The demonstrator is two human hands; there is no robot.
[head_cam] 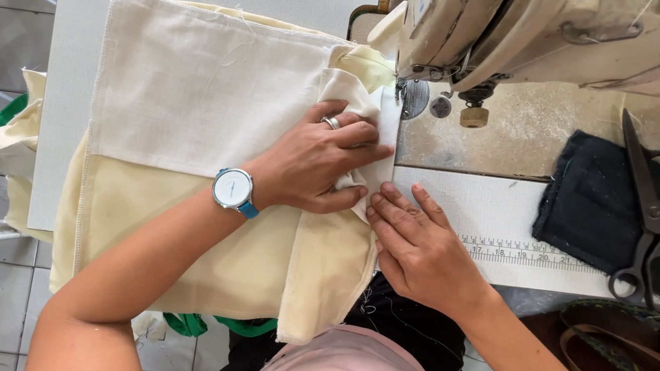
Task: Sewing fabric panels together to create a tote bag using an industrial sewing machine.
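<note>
While the left hand (320, 163) lies flat, fingers spread on the cream fabric (188, 109), the right hand (415, 242) presses its folded edge with extended fingers, gripping nothing; sewing machine (533, 34) just beyond, scissors (649, 220) on dark cloth (588, 200) further right.

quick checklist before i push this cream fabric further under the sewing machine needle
1. Left hand flat on the cream fabric, pressing the fold: ok.
2. Right hand fingertips on the fabric edge at the front of the table: ok.
3. Fingers clear of the needle area: ok, both hands sit on the near side of it, though the left fingertips are close.
4. Fabric edge lined up under the presser foot: cannot tell, the sewing machine head hides it.
5. Scissors out of the feed path, lying on the dark cloth to the right: ok.
6. Thread through the needle: cannot tell.
</note>
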